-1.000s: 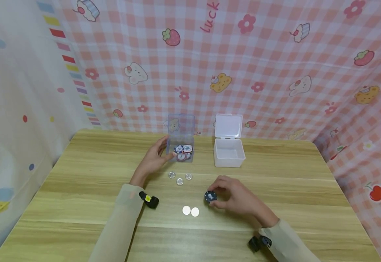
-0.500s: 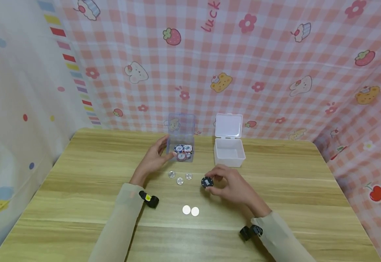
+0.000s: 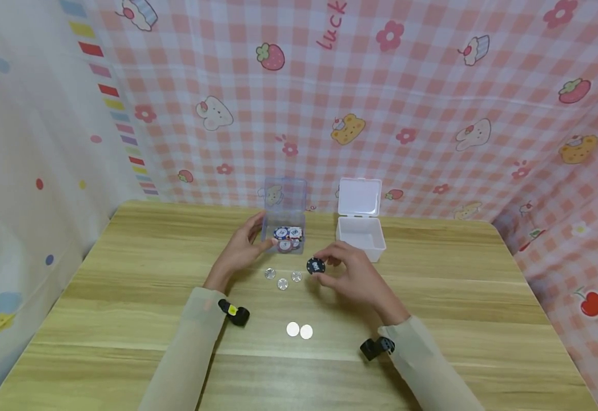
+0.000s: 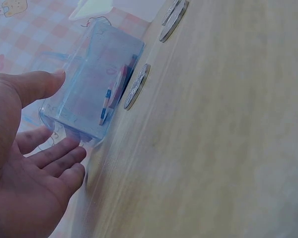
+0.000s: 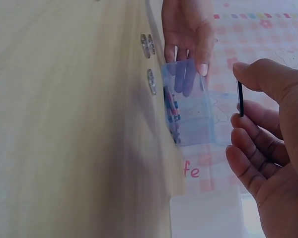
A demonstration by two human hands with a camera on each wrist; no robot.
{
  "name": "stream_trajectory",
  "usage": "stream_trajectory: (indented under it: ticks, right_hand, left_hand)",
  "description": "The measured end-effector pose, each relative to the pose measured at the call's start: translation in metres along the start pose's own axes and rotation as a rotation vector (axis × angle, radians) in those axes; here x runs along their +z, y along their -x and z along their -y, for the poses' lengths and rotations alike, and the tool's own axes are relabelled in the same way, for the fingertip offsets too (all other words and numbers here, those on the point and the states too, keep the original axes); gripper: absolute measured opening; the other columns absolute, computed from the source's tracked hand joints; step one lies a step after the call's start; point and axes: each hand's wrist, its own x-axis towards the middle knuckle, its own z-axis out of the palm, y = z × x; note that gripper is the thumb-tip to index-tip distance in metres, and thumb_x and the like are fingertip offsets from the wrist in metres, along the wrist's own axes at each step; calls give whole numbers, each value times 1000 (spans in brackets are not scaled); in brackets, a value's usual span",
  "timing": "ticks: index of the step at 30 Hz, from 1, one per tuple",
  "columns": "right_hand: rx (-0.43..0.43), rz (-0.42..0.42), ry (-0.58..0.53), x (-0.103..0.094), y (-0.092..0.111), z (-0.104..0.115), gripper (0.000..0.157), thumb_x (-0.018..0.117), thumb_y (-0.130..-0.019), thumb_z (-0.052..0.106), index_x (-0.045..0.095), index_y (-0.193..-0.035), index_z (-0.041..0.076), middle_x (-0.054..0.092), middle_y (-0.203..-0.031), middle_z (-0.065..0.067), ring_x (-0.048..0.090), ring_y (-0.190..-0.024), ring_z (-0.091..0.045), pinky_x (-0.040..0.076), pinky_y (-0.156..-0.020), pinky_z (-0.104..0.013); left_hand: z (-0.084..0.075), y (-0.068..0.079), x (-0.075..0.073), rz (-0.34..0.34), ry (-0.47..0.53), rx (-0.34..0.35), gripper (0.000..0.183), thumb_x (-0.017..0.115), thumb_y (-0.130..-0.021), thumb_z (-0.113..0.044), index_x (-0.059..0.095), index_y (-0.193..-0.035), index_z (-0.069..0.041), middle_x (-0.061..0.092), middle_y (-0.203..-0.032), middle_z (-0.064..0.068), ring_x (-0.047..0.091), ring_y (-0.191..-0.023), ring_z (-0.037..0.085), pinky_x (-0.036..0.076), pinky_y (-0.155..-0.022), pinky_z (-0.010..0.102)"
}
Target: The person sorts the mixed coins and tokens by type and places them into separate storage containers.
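Observation:
My right hand (image 3: 355,278) pinches a black poker chip (image 3: 316,266) marked 100 between thumb and fingertips. The chip is raised above the table, right of the front of a clear bluish plastic box (image 4: 84,94), and appears edge-on in the right wrist view. My left hand (image 3: 241,246) rests against the box's left side, fingers extended along it and thumb at its front rim. Inside the box lie several poker chips (image 3: 285,246), and its lid (image 3: 285,195) stands raised. Several silver coins (image 3: 283,284) lie on the table before the box.
Right of the clear box stands a white plastic box (image 3: 365,251), lid up; my right hand covers its front left corner. Two shiny white discs (image 3: 299,330) lie nearer me on the wooden table (image 3: 257,371). A checked curtain (image 3: 417,74) hangs behind the table.
My right hand has carried the black poker chip away from me and slightly left, toward the clear box. My left hand has stayed at the box.

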Motion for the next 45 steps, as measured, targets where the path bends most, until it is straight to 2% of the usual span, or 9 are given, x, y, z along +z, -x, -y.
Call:
stream_trajectory:
  ticks: [7, 9, 14, 16, 22, 28, 34, 45]
  right_hand:
    - [9, -24, 7, 4, -16, 6, 31, 77, -77, 30, 68, -105, 20, 60, -98, 10, 59, -88, -17, 55, -78, -31]
    - [15, -29, 15, 6, -21, 7, 31, 77, -77, 29, 68, -105, 19, 60, -97, 9, 59, -87, -18, 55, -78, -33]
    - [18, -51, 41, 8, -34, 9, 33, 78, -76, 29, 69, -105, 17, 60, -94, 7, 59, -84, -17, 55, -76, -30]
    - [19, -61, 51, 8, -39, 10, 33, 77, -76, 29, 69, -105, 16, 61, -93, 7, 59, -83, -15, 55, -75, -29]
    - [43, -74, 37, 10, -55, 12, 36, 76, -77, 29, 69, -107, 11, 62, -91, 1, 61, -84, -22, 56, -75, -37]
    - [57, -80, 41, 14, -71, 9, 36, 76, -78, 31, 68, -107, 12, 62, -92, -1, 61, -85, -22, 56, -76, -34]
    - [61, -55, 35, 19, -83, 6, 39, 75, -78, 36, 67, -109, 13, 62, -94, 1, 60, -87, -17, 54, -77, -28]
    - [118, -8, 103, 31, -104, 1, 44, 72, -79, 43, 67, -113, 16, 61, -99, 5, 58, -90, -13, 52, -76, -24]
  left_hand:
    - [-20, 9, -2, 17, 27, -16, 77, 67, -86, -13, 23, -149, -9, 30, -150, 19, 25, -141, 31, 17, -119, 40]
    - [-18, 8, -2, 14, 15, 0, 77, 67, -86, -14, 22, -149, -8, 30, -150, 19, 26, -140, 32, 18, -119, 41]
    - [1, 0, 0, -7, 0, 28, 77, 69, -86, -20, 24, -149, -15, 32, -150, 14, 28, -140, 26, 21, -118, 36]
    - [3, -1, 0, -11, 1, 20, 77, 69, -85, -21, 25, -148, -17, 33, -150, 12, 29, -139, 23, 21, -118, 35]
    - [3, 0, 0, -13, -9, 24, 76, 68, -86, -18, 25, -148, -16, 32, -150, 12, 29, -139, 23, 22, -118, 35]
    - [2, 1, -1, -5, -32, 11, 77, 68, -86, -20, 24, -149, -16, 30, -152, 10, 28, -140, 21, 21, -118, 34]
    - [3, -1, 0, 0, -23, 34, 76, 68, -86, -20, 24, -149, -14, 32, -150, 12, 29, -140, 23, 21, -118, 36]
    - [4, 0, 0, 3, -46, 14, 77, 67, -87, -23, 22, -149, -17, 31, -151, 11, 27, -140, 22, 21, -118, 35]
